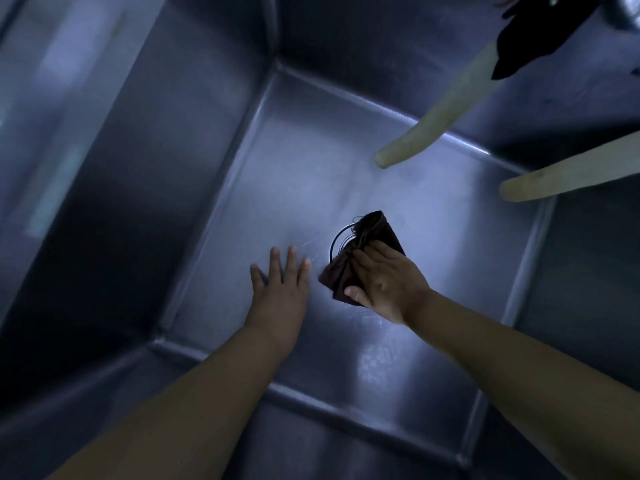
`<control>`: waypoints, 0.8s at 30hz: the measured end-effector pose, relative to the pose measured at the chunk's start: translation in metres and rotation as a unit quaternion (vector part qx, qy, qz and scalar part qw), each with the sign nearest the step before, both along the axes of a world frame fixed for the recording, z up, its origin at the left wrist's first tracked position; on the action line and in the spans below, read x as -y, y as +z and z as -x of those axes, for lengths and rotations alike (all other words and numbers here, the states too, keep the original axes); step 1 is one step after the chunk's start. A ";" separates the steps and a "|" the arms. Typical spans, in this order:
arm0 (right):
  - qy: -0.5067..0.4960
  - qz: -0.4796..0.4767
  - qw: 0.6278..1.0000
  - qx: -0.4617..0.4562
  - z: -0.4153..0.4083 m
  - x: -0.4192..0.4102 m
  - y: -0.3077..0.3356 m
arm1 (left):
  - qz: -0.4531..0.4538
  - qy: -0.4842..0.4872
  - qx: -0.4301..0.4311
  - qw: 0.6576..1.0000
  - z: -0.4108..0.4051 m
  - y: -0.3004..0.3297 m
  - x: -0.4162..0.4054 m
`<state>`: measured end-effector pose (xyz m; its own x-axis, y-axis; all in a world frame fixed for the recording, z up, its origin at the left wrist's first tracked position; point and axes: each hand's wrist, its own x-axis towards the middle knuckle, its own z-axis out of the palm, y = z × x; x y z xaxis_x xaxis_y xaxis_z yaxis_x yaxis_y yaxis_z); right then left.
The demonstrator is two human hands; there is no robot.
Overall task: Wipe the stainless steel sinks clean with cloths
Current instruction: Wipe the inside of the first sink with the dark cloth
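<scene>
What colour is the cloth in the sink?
The cloth is dark brown, almost maroon. The head view shows it under the right hand.

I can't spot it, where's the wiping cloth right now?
In the head view, the dark cloth lies over the drain, centre of the sink floor, under the right hand.

Looks like a commercial kitchen or scullery wash area: a deep, square stainless steel sink basin (pixel 145 188) with welded seams and a round drain (pixel 341 239) in the floor, and two pale hoses (pixel 440 116) hanging into it. Dim bluish lighting.
</scene>
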<state>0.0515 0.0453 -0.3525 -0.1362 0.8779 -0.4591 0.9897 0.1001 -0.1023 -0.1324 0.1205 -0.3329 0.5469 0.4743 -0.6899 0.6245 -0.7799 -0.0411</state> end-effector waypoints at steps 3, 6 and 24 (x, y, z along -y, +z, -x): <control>0.001 0.047 0.997 0.065 0.011 -0.003 0.002 | 0.003 0.002 -0.006 1.000 0.000 0.000 0.000; -0.008 0.051 0.992 0.114 0.018 -0.005 0.002 | 0.010 0.002 -0.011 1.000 0.001 -0.001 -0.002; -0.113 -0.015 0.993 -0.040 0.012 0.006 -0.015 | 0.043 -0.005 -0.025 0.999 0.007 0.000 -0.007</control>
<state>0.0398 0.0392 -0.3676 0.0300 0.9037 -0.4272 0.9761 -0.1185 -0.1821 -0.1393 0.1274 -0.3328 0.5161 0.4058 -0.7543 0.6148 -0.7887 -0.0037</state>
